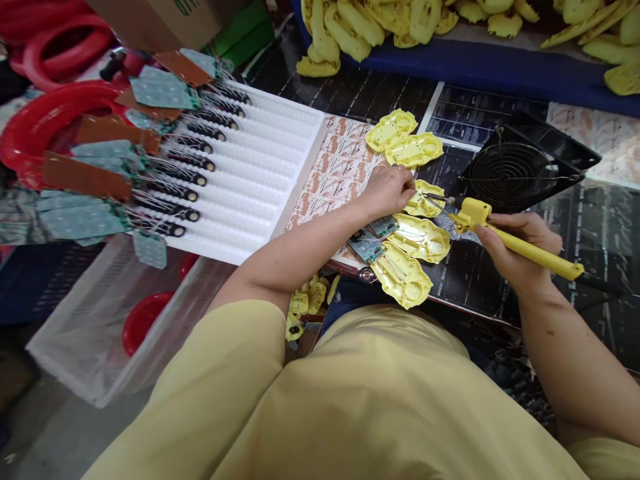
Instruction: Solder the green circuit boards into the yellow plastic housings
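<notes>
My right hand (525,247) grips a yellow soldering iron (473,215), its tip pointing left over a yellow plastic shell (429,200). Beside that shell, my left hand (387,190) is closed in a pinch; what its fingers hold, if anything, is hidden. Closer to my body lie a second yellow shell (425,239) and a third yellow shell (404,277), with thin wires across them. Green circuit boards (367,248) rest at their left ends. Two more yellow shells (413,150) lie just beyond my left hand.
At left, a white ridged tray (270,160) bears a row of wired black parts (197,179) and circuit boards (95,217). A black fan (510,170) stands at right. Many yellow shells (355,27) fill the back shelf. A plastic crate (95,333) sits lower left.
</notes>
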Demonstrator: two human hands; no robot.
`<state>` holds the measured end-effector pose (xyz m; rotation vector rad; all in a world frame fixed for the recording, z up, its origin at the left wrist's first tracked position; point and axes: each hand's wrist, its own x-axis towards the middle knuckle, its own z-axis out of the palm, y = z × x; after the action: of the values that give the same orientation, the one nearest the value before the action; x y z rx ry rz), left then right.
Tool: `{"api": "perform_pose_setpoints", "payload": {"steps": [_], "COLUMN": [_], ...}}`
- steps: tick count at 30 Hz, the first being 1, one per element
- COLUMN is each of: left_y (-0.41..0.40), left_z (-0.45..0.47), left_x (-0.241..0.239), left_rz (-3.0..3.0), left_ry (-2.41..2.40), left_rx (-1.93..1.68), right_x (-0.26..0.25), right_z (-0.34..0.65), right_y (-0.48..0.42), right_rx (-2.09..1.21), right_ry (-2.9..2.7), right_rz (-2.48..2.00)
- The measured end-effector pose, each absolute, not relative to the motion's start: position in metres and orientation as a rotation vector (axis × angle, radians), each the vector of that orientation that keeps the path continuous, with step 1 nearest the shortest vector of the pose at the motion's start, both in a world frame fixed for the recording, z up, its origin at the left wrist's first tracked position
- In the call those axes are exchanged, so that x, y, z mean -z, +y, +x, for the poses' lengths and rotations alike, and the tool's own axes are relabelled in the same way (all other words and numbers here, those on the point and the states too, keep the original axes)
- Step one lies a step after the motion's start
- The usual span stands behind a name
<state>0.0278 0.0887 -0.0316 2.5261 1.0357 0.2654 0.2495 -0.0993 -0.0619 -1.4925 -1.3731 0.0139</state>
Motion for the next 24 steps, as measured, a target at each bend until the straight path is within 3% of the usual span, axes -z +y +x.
{"api": "perform_pose_setpoints", "payload": {"steps": [13,19,24], "left_y": [0.087,0.089,0.090], "left_z": [0.031,0.031,0.031], "left_x": [0.026,0.029,0.031], "left_rz": [2.536,2.545,2.556], "left_ry": [1.048,1.025,1.014], "left_rx": [-0.210,-0.243,-0.259], "right_x": [0.054,0.047,0.050], "right_z": [0.265,0.268,0.262], "right_y": [-0.090,-0.096,-0.111], "right_rx": [-0.093,0.162,0.044], "right_ry": [-1.497,-1.392,-1.430], "right_rz": [-1.519,-1.393,-1.476]}}
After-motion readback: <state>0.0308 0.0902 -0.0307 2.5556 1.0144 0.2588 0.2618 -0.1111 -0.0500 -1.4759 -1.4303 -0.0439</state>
